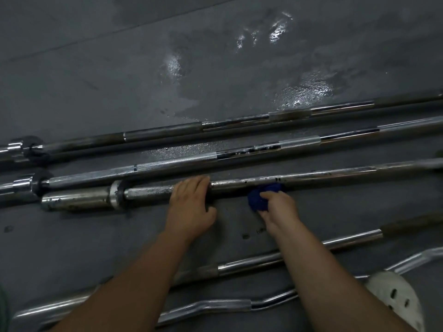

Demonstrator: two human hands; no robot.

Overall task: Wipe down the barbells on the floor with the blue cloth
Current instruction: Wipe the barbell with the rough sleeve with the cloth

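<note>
Wet floor (96,68), neighbouring bars (167,161); left hand (191,204) clasps barbell (311,177), right hand (279,212) seemingly pinches cloth (259,198).

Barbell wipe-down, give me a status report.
Left hand grips middle barbell. Right hand presses blue cloth against its shaft. Nothing in the way.

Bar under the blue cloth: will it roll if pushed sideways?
Likely rolls under the cloth: the bar is round, on flat floor; left hand grips it, perhaps steadying. Probably heavy: long steel, thick sleeve.
</note>
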